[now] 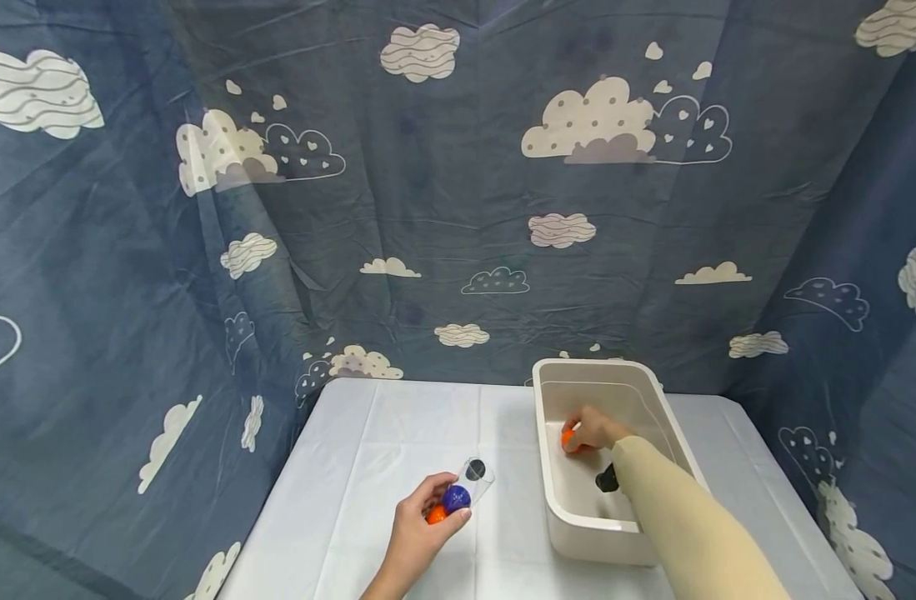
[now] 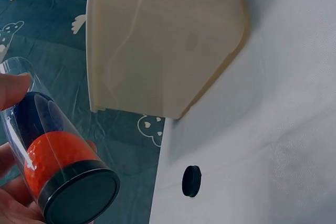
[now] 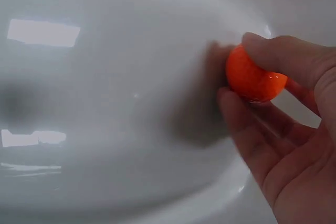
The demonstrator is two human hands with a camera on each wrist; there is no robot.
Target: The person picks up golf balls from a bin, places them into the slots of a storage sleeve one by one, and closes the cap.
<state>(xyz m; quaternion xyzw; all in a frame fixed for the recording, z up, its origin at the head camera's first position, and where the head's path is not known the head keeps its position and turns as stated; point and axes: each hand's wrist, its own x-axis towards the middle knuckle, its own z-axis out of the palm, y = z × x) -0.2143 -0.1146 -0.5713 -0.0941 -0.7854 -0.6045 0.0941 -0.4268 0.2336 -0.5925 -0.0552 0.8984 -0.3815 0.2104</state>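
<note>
My left hand [image 1: 415,527] holds a clear plastic tube [image 1: 486,483] above the white table. Inside it sit a blue ball [image 1: 456,499] and an orange golf ball [image 2: 55,156], the orange one against the black end cap [image 2: 81,195]. The tube's other end, near the thumb, looks uncapped. Down inside the off-white bin, my right hand [image 1: 596,427] pinches another orange golf ball [image 3: 254,77] between thumb and fingers, close to the bin's wall. A loose black cap [image 2: 191,181] lies on the table; in the head view it shows behind the tube's far end.
The deep bin [image 1: 543,450] stands at the right of the white-covered table [image 1: 360,475], its walls around my right hand. A dark blue cloth [image 1: 458,183] with cloud prints hangs behind and along both sides.
</note>
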